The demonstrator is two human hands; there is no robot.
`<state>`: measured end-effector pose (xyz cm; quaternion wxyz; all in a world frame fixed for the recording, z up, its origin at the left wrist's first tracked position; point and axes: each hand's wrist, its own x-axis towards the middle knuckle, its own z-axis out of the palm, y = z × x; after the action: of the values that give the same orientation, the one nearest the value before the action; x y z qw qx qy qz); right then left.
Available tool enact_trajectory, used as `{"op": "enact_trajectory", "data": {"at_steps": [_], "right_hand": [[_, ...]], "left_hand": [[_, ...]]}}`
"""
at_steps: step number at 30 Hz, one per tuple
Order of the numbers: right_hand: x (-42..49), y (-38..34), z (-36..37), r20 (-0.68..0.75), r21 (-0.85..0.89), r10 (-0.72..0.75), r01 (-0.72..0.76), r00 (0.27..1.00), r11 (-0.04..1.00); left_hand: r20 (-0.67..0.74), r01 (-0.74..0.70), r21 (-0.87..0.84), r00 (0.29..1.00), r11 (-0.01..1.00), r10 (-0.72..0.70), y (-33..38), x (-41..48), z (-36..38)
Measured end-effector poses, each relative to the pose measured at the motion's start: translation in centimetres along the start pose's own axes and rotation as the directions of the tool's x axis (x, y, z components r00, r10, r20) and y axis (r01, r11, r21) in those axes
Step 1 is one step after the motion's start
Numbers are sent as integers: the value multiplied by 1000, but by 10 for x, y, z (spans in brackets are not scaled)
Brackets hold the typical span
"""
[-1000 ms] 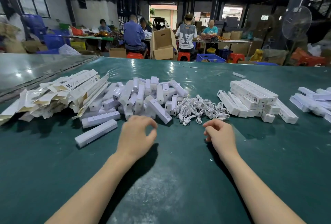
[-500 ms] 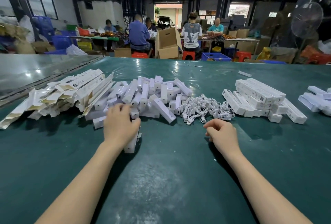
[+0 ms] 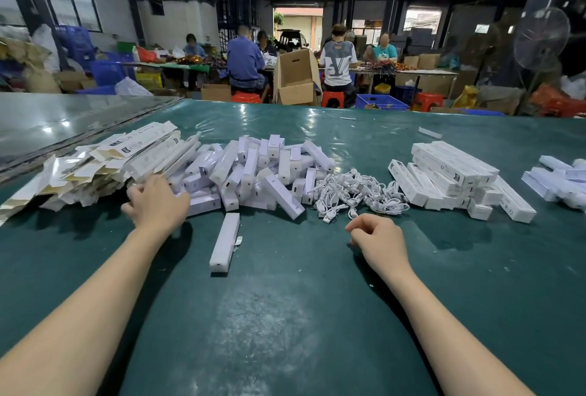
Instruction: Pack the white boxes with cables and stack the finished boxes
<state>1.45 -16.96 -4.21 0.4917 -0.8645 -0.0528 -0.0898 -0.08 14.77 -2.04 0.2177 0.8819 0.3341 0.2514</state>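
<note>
Fingers [image 3: 133, 189] of the left hand [image 3: 156, 203] spread, blurred, over the flat cartons [image 3: 142, 148]; right hand [image 3: 377, 237] loosely curled, empty, near cables [image 3: 358, 192]. White box [image 3: 225, 242] lies between them. Hasty grab could spill the box heap [image 3: 253, 170].

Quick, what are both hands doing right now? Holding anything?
Left hand: open, fingers spread by the flat cartons, holding nothing.
Right hand: loosely curled, idle, nothing in it.
</note>
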Motion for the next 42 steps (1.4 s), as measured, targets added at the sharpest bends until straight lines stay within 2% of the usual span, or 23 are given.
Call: {"op": "enact_trajectory", "data": {"at_steps": [2, 3, 4, 6, 8, 9, 11, 12, 13, 15, 18, 20, 21, 22, 23, 25, 27, 30, 33, 38, 42], "right_hand": [[-1, 0, 0, 8, 21, 4, -5, 1000, 1000], [-1, 0, 1, 3, 19, -4, 4, 1000, 1000], [-1, 0, 0, -5, 18, -15, 16, 1000, 1000], [0, 0, 0, -9, 61, -53, 53, 999, 997], [-1, -4, 1, 39, 288, -54, 40, 998, 957], [-2, -7, 1, 97, 445, -31, -15, 995, 895], [-2, -8, 0, 236, 676, 0, -164, 972, 718], [-2, -8, -1, 290, 730, 2, -223, 957, 646], [-2, -7, -2, 337, 747, 3, -269, 942, 607], [-1, -7, -5, 374, 762, 30, -326, 927, 559], [2, -7, -7, 296, 793, 200, -357, 934, 494], [4, -6, -6, 254, 791, 244, -346, 936, 504], [4, -5, -5, 245, 788, 241, -337, 939, 515], [3, -5, -4, 242, 791, 239, -333, 941, 513], [3, -5, -3, 244, 797, 235, -333, 941, 503], [1, -6, -4, 262, 814, 212, -334, 941, 476], [1, -5, -4, 283, 831, 174, -332, 943, 447], [-2, -7, -4, 312, 848, 110, -329, 944, 416], [-4, -7, -6, 329, 858, 66, -327, 942, 395], [-5, -5, -8, 367, 895, 20, -358, 930, 267], [-6, -4, -9, 389, 901, -20, -376, 921, 216]], "left_hand": [[-135, -39, -105, 991, 994, 25, 15, -12, -3], [-211, -103, -191, 976, 976, 61, 24, -19, -5], [-276, -191, -290, 955, 938, 110, 34, -28, -8], [-329, -339, -500, 926, 797, 187, 58, -51, -16], [-284, -377, -664, 926, 646, 249, 81, -80, -21], [-256, -407, -710, 909, 575, 328, 89, -95, -21], [-170, -454, -775, 819, 439, 548, 96, -124, -14], [-97, -445, -799, 761, 406, 642, 95, -135, -9], [-24, -439, -801, 703, 407, 710, 92, -144, -3], [31, -532, -724, 609, 438, 792, 83, -152, 9], [-122, -780, -491, 502, 387, 856, 76, -145, 15], [-200, -859, -378, 441, 346, 875, 73, -139, 15], [-210, -861, -375, 440, 343, 873, 72, -139, 16], [-191, -832, -419, 472, 363, 860, 71, -140, 17], [-136, -758, -507, 540, 410, 831, 70, -142, 17], [34, -520, -690, 671, 503, 741, 70, -145, 18], [139, -358, -766, 719, 534, 681, 71, -145, 20], [249, -276, -763, 709, 585, 659, 69, -144, 22], [342, -150, -796, 687, 586, 641, 70, -148, 23], [281, -34, -872, 782, 488, 557, 74, -146, 24], [281, 36, -910, 787, 414, 549, 71, -140, 23]]}}
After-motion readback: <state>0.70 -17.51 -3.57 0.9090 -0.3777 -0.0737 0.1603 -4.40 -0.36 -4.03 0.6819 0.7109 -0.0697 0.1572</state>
